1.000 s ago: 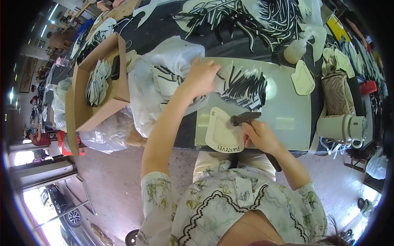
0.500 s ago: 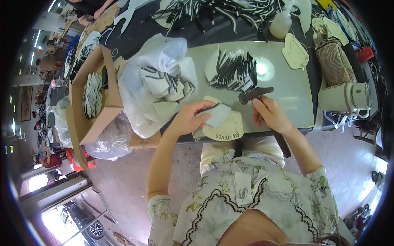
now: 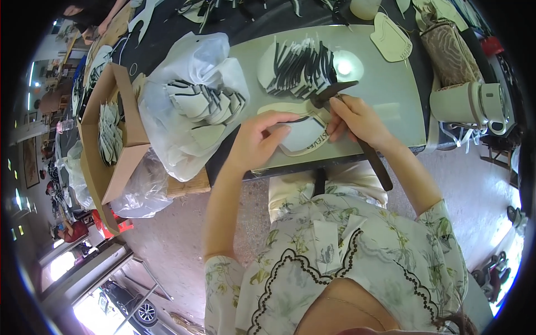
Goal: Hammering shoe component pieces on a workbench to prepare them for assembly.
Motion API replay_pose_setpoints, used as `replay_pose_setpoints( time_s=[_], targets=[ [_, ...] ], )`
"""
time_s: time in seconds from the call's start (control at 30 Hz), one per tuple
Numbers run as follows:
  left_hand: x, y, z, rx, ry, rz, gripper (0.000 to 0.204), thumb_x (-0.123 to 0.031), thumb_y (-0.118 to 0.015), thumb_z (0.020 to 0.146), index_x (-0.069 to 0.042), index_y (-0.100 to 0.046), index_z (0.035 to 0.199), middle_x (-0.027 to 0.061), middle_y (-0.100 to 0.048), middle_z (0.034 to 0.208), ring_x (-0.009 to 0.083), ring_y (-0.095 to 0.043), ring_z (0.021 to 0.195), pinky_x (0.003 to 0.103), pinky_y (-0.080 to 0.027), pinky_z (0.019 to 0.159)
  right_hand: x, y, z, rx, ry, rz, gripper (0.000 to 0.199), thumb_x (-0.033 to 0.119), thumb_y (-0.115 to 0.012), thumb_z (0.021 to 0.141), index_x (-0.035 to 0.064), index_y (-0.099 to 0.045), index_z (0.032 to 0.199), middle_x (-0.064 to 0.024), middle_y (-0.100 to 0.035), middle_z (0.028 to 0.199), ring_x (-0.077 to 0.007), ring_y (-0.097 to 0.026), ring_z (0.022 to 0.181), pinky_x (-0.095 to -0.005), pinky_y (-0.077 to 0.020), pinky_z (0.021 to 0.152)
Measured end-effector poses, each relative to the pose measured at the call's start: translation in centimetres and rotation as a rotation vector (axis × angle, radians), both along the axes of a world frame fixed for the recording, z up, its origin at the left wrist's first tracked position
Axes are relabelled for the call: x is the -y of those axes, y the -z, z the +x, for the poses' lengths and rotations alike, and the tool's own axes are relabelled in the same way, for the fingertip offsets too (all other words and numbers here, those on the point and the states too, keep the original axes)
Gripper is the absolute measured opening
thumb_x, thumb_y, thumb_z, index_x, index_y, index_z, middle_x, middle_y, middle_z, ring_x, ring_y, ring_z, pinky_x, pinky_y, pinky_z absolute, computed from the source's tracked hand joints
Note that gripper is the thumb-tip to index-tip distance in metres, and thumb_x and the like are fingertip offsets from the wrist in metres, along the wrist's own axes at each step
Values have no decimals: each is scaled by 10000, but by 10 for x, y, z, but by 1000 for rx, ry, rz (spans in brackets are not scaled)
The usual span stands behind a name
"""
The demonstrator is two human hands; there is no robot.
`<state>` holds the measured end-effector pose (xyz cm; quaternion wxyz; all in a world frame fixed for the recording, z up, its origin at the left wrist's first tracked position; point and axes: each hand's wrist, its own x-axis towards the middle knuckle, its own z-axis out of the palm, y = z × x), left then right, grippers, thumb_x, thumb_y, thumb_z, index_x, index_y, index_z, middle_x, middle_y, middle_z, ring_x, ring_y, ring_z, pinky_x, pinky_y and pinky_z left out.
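- My left hand (image 3: 259, 140) is holding a pale piece (image 3: 305, 135) over the cream template (image 3: 277, 106) near frame centre.
- My right hand (image 3: 360, 120) is gripping a dark hammer (image 3: 375, 164) just right of centre.

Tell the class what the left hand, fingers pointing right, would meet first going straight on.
Past the pale piece it touches, the left hand would probably meet the right hand, holding a hammer; depth is unclear.
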<state>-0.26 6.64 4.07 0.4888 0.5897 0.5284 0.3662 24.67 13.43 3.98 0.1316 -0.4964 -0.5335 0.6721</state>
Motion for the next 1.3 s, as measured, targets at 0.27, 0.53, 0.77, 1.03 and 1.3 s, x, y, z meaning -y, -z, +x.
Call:
replay_pose_setpoints(
  time_s=[0.27,0.53,0.77,1.03,1.3],
  targets=[
    [-24,12,7,-246,108,19,246,-108,-624,863,-20,-692,1082,154,-711,928,233,-679,691,320,-528,652,-4,0,0,5,-32,-40,383,358,-407,1043,30,-515,879,-91,-685,759,-149,-694,632,-217,-394,403],
    [-16,12,6,-176,67,-177,260,-83,-625,895,19,-676,1129,62,-714,933,103,-643,699,242,-523,627,-3,-3,-5,28,-40,4,386,357,-404,1042,29,-519,876,-79,-674,747,-133,-682,632,-222,-407,414],
    [-11,9,11,-57,-27,-317,249,-107,-624,872,15,-692,1079,100,-710,830,133,-655,562,256,-514,546,0,-3,-6,31,-41,8,380,353,-404,1043,31,-522,880,-75,-665,745,-129,-682,634,-219,-405,415],
    [-8,9,13,4,-43,-359,237,-74,-627,885,11,-690,1097,60,-693,847,80,-605,533,220,-467,494,-1,-5,-2,85,-54,41,383,344,-447,1028,-13,-567,956,-82,-695,759,-141,-692,625,-264,-461,438],
    [1,10,18,-78,-96,-208,224,-55,-617,901,11,-679,1105,59,-698,889,60,-595,535,212,-471,493,0,-5,-3,43,-99,54,366,325,-433,1036,-16,-558,991,-79,-687,771,-131,-679,635,-244,-445,437]
  ],
)
